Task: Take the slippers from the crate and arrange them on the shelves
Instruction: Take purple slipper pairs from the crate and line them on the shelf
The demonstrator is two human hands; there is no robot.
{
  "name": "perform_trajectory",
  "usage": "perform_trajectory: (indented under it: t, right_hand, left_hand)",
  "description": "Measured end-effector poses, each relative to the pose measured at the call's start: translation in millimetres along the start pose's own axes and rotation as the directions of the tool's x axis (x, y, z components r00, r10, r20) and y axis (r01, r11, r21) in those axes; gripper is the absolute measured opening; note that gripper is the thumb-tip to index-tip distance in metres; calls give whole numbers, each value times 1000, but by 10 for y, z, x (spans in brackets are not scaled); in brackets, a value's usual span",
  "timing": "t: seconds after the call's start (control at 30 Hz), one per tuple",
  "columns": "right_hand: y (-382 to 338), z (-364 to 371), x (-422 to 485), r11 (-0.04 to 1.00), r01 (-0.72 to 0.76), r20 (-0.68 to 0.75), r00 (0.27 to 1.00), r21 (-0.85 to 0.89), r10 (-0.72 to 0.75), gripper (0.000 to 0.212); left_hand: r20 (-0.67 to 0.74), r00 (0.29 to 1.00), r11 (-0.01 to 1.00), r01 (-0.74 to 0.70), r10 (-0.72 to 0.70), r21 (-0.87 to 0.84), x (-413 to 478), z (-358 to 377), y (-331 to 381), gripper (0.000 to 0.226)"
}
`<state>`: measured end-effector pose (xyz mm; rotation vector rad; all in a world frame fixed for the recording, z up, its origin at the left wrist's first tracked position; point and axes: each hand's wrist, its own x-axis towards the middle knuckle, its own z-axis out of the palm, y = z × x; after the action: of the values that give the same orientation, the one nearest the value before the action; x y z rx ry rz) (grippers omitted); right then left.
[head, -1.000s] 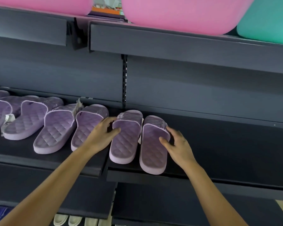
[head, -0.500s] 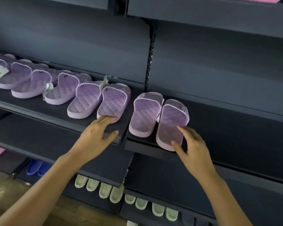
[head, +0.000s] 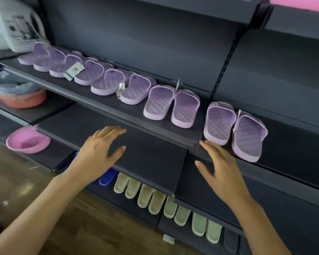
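Observation:
A row of several lilac slippers (head: 107, 83) lies along the dark shelf (head: 103, 105), some with paper tags. The rightmost pair (head: 234, 131) sits on the adjoining shelf section, past another pair (head: 171, 105). My left hand (head: 99, 153) hovers with spread fingers in front of the shelf below and holds nothing. My right hand (head: 221, 170) is also spread and empty, its fingertips just short of the rightmost pair's heels. No crate is in view.
Pale green slippers (head: 155, 197) and a blue pair (head: 107, 178) line the bottom shelf. A pink basin (head: 28, 141) and an orange basin (head: 20, 100) sit at the left. White bags (head: 13, 24) stand top left. Wooden floor lies below.
Both hands have drawn back and down from the slippers they touched and now hold nothing. The view has swung left and down, showing more of the row and the lower shelves.

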<state>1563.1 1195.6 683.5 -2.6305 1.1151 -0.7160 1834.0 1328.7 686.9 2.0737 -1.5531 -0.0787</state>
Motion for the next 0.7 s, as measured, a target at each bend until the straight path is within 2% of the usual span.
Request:
perform_trajectory:
  t: [0.07,0.2,0.37,0.7]
  right_hand:
    - [-289,144,8,1000,26,44,999,-8,-25,49]
    - [-906,494,53,995,102,121,987,-1,-102,49]
    - [-1649,960,189,968,245,210,945,50,-250,65]
    - [-3046,1814,612,827,522,330,758,209,-563,66]
  left_hand:
    - [-2,1000,999,29,-29,13,-225,-152,-245,44]
    - [-5,994,992,112,-112,61,-713,-456,-781,46]
    - [-102,964,957,258,-246,135,-1273,-830,-1312,64]
    - [-273,824,792,558,-496,247,-2226,-1411,-2108,50]
